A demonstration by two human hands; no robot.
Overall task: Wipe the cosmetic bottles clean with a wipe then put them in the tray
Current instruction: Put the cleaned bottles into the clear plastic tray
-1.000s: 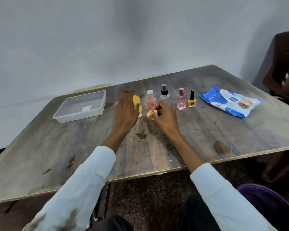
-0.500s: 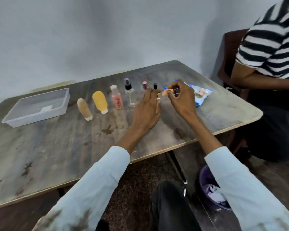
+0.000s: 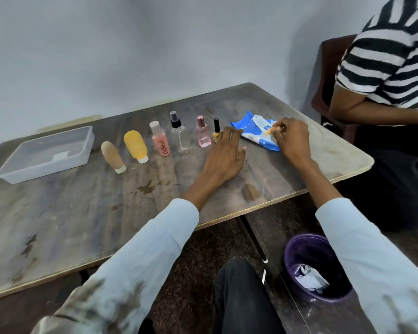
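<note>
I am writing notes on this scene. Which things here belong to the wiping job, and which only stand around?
Job: six bottles in a row, from tan tube to nail polish; wipes pack; tray; right hand pinching at the pack; left hand.

Around: purple bin; chair; seated person.

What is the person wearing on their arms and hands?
Both arms are in long, pale blue shirt sleeves, pushed up so the forearms show. The left sleeve has dark smudges near the elbow. The left hand and right hand are bare: no gloves, rings or watch visible.
</note>
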